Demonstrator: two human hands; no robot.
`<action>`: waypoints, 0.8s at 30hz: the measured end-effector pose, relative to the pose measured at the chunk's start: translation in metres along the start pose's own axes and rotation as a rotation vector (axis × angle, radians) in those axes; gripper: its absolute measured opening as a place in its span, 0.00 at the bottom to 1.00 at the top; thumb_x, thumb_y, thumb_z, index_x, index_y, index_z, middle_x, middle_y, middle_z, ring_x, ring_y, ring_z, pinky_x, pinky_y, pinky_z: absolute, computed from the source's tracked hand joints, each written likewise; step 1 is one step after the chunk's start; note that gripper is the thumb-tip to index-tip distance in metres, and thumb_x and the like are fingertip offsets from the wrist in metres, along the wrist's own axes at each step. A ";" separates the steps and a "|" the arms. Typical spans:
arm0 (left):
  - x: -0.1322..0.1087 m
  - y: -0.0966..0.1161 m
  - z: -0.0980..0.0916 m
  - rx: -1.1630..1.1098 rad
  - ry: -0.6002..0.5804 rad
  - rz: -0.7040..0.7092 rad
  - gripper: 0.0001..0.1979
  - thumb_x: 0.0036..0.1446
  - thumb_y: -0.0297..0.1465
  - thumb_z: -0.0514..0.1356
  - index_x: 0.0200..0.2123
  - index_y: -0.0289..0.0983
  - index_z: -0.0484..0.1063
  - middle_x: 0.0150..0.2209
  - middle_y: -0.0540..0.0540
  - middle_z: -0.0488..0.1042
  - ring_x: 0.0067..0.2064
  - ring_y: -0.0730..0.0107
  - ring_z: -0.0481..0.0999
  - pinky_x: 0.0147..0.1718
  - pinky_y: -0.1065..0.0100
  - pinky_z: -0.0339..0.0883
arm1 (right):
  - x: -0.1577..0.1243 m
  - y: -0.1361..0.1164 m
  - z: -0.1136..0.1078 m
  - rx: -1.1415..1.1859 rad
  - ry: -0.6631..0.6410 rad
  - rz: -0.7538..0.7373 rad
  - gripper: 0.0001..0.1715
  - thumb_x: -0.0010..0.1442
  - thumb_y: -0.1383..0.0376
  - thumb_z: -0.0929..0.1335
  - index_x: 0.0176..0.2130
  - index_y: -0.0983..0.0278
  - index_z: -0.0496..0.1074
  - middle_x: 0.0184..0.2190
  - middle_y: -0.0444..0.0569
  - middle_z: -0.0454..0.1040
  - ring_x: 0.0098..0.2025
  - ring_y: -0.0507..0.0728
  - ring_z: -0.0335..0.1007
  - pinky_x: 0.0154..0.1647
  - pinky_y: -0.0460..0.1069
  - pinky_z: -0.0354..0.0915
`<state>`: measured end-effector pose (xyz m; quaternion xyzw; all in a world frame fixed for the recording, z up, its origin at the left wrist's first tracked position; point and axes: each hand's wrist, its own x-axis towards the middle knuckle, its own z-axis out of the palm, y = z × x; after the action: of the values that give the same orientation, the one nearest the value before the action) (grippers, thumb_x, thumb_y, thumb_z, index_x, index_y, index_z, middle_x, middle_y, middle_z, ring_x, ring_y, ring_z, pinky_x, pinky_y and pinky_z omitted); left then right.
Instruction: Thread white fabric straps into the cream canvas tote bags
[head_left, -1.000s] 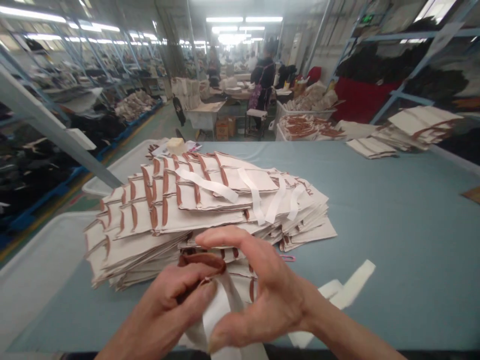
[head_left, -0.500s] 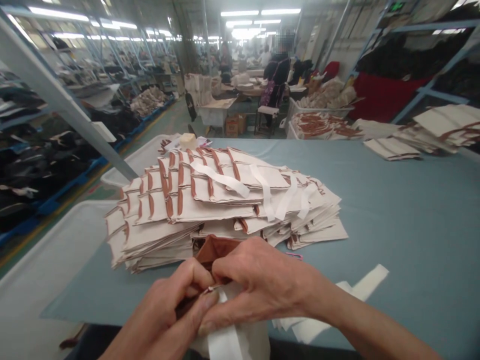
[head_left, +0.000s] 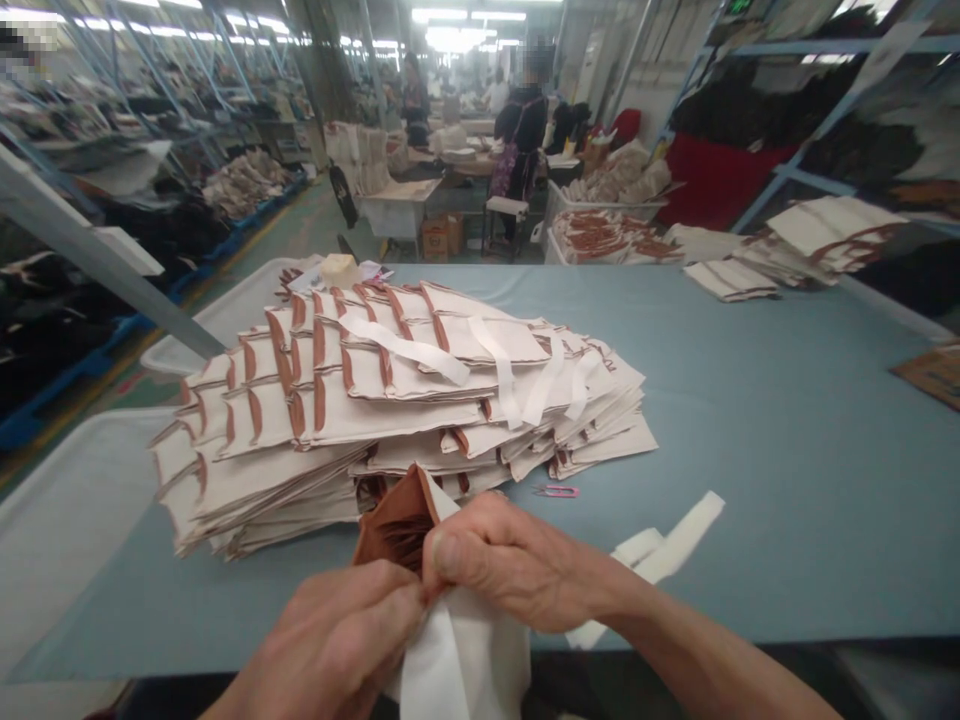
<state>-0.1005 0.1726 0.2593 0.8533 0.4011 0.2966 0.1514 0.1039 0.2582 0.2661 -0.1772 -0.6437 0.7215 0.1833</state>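
Observation:
Both my hands hold one cream canvas bag (head_left: 465,650) at the table's near edge. My left hand (head_left: 337,640) is closed on its brown-lined rim (head_left: 397,520) from the left. My right hand (head_left: 517,565) pinches the same rim from the right, thumb on top. The brown lining stands up between them. A white strap (head_left: 664,550) of the bag trails right across the table. Just beyond my hands lies a big fanned pile of cream bags with brown trim (head_left: 375,400).
A small pink thread snipper (head_left: 556,491) lies by the pile. The blue-grey table (head_left: 787,450) stretches right and back. White trays (head_left: 67,520) stand at left. More bag stacks (head_left: 817,240) sit at the far right. People (head_left: 521,130) work at tables beyond.
My right hand has closed from open onto the bag's rim, and both hands have turned the brown lining upward. The view shifted slightly.

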 end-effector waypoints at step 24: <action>0.022 -0.001 0.003 -0.383 -0.258 -0.264 0.30 0.77 0.46 0.35 0.27 0.40 0.61 0.26 0.54 0.70 0.29 0.74 0.70 0.34 0.74 0.64 | -0.029 -0.002 0.007 -1.191 0.254 -0.588 0.31 0.79 0.67 0.54 0.26 0.65 0.70 0.21 0.43 0.66 0.23 0.52 0.57 0.26 0.50 0.53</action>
<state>-0.0883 0.1898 0.2651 0.7803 0.4229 0.2333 0.3973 0.1253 0.2380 0.2695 -0.1490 -0.9265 0.1373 0.3172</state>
